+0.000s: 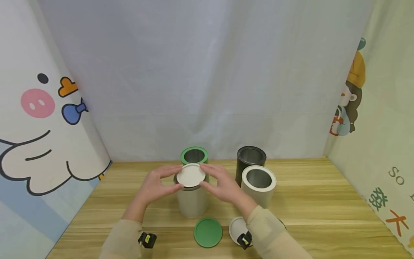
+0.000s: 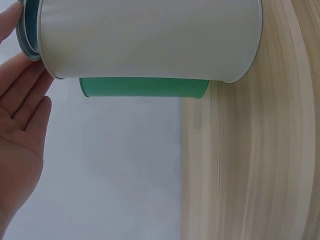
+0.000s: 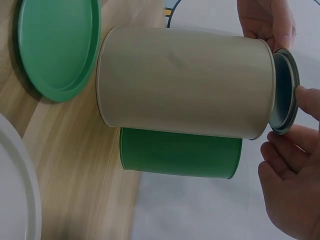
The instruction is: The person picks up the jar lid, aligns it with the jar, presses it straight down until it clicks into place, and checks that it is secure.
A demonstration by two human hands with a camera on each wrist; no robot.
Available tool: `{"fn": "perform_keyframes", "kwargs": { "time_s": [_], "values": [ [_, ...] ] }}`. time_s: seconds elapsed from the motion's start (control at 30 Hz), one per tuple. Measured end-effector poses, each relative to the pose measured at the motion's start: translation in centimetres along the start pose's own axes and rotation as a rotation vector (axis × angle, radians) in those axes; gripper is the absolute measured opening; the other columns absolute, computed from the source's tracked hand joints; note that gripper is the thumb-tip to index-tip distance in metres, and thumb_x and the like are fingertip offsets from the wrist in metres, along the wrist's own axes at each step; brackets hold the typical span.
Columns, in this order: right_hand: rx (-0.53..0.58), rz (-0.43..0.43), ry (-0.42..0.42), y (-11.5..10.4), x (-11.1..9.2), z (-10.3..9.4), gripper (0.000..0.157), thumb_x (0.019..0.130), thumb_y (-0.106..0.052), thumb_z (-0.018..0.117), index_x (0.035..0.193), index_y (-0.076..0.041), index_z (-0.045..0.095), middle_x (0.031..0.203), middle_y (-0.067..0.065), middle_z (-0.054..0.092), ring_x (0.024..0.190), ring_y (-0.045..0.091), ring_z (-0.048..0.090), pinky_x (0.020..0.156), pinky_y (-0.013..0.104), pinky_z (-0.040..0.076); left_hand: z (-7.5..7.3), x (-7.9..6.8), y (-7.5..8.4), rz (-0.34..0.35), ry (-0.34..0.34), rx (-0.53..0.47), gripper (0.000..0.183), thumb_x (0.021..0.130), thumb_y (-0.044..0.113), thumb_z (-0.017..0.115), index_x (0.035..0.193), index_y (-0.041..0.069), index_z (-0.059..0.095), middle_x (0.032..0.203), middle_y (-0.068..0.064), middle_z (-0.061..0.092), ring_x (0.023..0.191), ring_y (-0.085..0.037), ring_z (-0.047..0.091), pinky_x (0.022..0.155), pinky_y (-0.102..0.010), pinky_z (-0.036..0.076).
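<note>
Both hands hold a round white-topped lid [image 1: 191, 175] by its edge, from opposite sides. My left hand [image 1: 158, 183] grips the left edge between thumb and fingers, and my right hand [image 1: 221, 181] grips the right edge the same way. Directly beneath is an upright off-white can [image 1: 192, 205], its mouth mostly covered by the lid. In the right wrist view the lid [image 3: 296, 82] sits slightly off the can's rim, showing a bluish metallic underside. The left wrist view shows the lid's edge beside the off-white can [image 2: 150, 37].
Right behind stands a green can [image 1: 194, 149], open at the top. To the right are an open black can [image 1: 239, 169] and another open off-white can [image 1: 258, 196]. A green lid [image 1: 208, 232] and a white lid [image 1: 236, 226] lie in front on the wooden table [image 1: 300, 201].
</note>
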State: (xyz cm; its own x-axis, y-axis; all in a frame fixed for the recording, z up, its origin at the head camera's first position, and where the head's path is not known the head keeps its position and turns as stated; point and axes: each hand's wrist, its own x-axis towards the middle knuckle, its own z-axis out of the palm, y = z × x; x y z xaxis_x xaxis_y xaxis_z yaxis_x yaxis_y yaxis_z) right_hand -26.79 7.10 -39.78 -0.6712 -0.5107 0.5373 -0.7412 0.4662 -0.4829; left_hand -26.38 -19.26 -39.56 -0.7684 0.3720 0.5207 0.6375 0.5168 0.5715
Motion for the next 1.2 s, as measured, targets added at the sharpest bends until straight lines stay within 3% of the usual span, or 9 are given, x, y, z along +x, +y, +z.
{"fn": "perform_keyframes", "kwargs": {
  "time_s": [0.53,0.93,1.2],
  "values": [
    [-0.050,0.032,-0.064,0.3,0.5,0.7,0.052,0.090,-0.017,0.074,0.135,0.003,0.058,0.137,0.015,0.058,0.126,0.035,0.051,0.106,0.049,0.041,-0.1,0.0,-1.3,-0.043,-0.051,0.020,0.056,0.077,0.024,0.087,0.128,0.009,0.069,0.130,-0.009,0.065,0.121,-0.033,0.058,0.100,-0.056,0.046],
    [-0.062,0.063,-0.093,0.3,0.3,0.8,0.051,0.093,-0.022,0.071,0.137,0.001,0.058,0.142,0.011,0.055,0.129,0.033,0.051,0.107,0.048,0.041,-0.2,0.1,-1.3,-0.093,-0.099,0.021,0.056,0.079,0.029,0.085,0.129,0.010,0.068,0.133,-0.012,0.062,0.124,-0.034,0.055,0.101,-0.059,0.044],
    [-0.062,0.059,-0.084,0.3,0.2,0.8,0.050,0.093,-0.022,0.070,0.136,0.001,0.058,0.142,0.012,0.055,0.128,0.033,0.051,0.107,0.048,0.041,-0.3,0.2,-1.3,-0.082,-0.124,0.068,0.056,0.081,0.030,0.083,0.130,0.008,0.067,0.133,-0.012,0.062,0.125,-0.035,0.055,0.102,-0.059,0.043]
  ]
}}
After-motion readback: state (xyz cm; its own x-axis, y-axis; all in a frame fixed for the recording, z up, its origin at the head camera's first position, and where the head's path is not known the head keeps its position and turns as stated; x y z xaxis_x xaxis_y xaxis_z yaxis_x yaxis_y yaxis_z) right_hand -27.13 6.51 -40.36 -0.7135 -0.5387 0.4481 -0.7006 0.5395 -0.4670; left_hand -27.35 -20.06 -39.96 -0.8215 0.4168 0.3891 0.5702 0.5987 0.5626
